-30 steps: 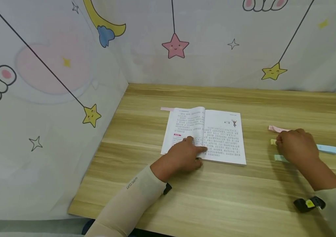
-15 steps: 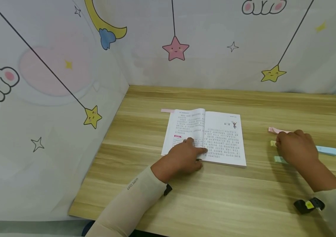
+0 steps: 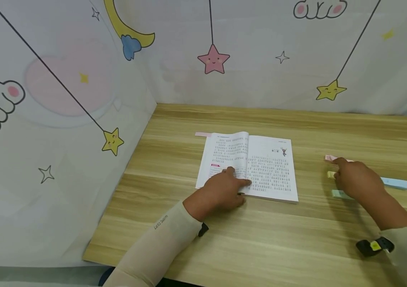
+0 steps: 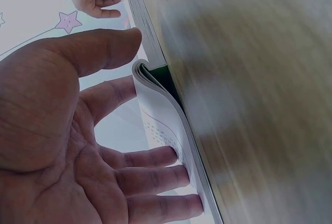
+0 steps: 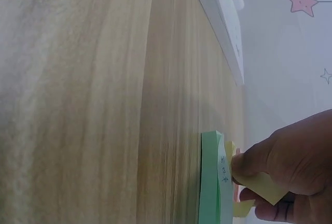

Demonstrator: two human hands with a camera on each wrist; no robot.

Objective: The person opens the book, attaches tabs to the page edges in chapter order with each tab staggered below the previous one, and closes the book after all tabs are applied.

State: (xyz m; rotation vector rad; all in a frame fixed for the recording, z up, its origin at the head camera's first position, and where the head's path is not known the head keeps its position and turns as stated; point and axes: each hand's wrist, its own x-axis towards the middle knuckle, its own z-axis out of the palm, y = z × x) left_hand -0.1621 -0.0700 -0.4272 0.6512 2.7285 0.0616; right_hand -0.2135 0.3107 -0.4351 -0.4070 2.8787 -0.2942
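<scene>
An open book [image 3: 273, 167] with printed pages lies on the wooden table. My left hand [image 3: 223, 189] holds it open from the near edge, fingers spread over the lower pages; the left wrist view shows these fingers straight on the curved page [image 4: 161, 115]. At the right, my right hand [image 3: 359, 179] is over several paper strip pads. In the right wrist view its thumb and fingers pinch a yellow sticky note strip [image 5: 265, 186], bent up beside the green pad [image 5: 209, 177]. The pink pad [image 3: 329, 158] lies by the index fingertip, and the hand partly hides the yellow pad [image 3: 331, 175].
A blue strip pad [image 3: 396, 183] extends to the right from under my right hand. One pink strip [image 3: 202, 134] sticks out from the book's upper left edge. Printed white cloth [image 3: 253, 79] with stars stands behind and left of the table [image 3: 175, 159].
My right hand has turned slightly, and its index finger now points out toward the pink pad. The left hand and the book have stayed put.
</scene>
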